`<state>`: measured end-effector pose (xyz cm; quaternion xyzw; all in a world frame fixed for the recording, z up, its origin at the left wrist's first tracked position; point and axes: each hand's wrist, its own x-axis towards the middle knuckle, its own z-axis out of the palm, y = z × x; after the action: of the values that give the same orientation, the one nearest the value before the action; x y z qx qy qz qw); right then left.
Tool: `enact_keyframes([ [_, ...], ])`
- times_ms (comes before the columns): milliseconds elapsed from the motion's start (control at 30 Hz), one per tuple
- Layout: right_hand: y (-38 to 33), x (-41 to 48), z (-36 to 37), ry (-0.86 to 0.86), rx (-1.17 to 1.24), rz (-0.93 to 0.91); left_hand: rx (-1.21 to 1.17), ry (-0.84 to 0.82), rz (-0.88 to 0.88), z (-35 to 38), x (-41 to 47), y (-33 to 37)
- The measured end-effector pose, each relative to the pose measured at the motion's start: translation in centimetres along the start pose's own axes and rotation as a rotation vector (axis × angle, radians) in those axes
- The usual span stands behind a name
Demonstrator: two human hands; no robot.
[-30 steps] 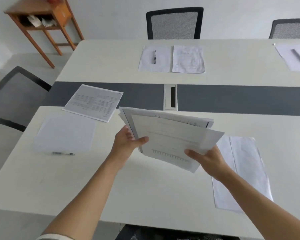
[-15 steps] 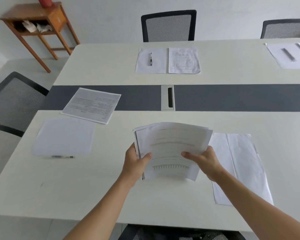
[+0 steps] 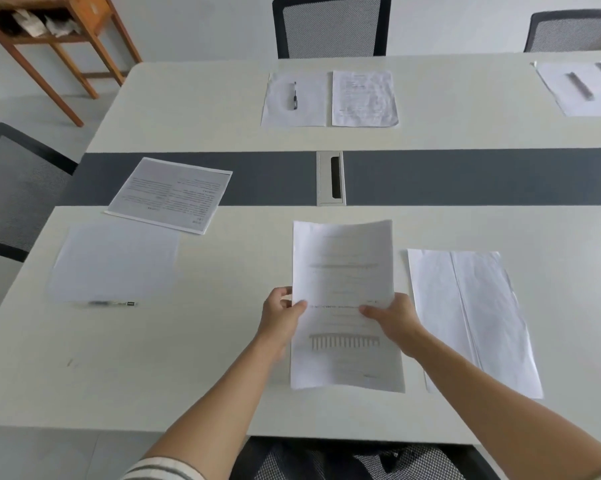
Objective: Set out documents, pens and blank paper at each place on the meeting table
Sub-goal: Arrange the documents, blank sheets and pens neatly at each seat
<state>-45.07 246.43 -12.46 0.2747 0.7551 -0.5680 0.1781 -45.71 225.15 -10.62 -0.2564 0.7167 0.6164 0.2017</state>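
The left grip (image 3: pixel 281 313), a bare hand, pinches the left edge of a white printed paper document (image 3: pixel 344 265), thumb on top. The right grip (image 3: pixel 392 320) pinches the right edge the same way. The document lies lengthwise between them, low over the pale cream tabletop (image 3: pixel 188 358); whether its near edge touches the surface cannot be told. Just right of the right grip, overlapping blank white sheets (image 3: pixel 472 317) lie flat. No pen shows at this place.

Well to the left of the left grip, at the table's end, a place looks finished. It has a single plain sheet (image 3: pixel 115 261), a slim dark pen (image 3: pixel 113 303) at its near edge, and a grey-toned printed page (image 3: pixel 170 195) beyond.

Far ahead of the grips, past the dark grey centre strip (image 3: pixel 465 176), another place holds a white sheet (image 3: pixel 309 105) with a black pen (image 3: pixel 294 95) on it, beside a printed white page (image 3: pixel 363 98). Ahead and far right, a third paper set (image 3: pixel 576 88) is cut off by the frame.

As a judgement, this place has its blank paper, the document is about to go down, and a pen looks to be missing.
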Motion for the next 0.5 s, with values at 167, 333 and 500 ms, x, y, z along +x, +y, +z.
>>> enact_keyframes([
  [167, 1.4, 2.6, 1.2, -0.007, -0.151, 0.133, 0.700, -0.006, 0.046, -0.3, -0.1, -4.6],
  [333, 2.3, 1.1, 0.5, 0.086, -0.609, -0.039, 1.183, -0.149, 0.284, -0.2, -2.4, -8.9],
  [500, 5.2, -2.8, 1.0, -0.073, -1.000, -0.133, 1.256, -0.127, 0.367, -0.4, -2.8, -10.4],
])
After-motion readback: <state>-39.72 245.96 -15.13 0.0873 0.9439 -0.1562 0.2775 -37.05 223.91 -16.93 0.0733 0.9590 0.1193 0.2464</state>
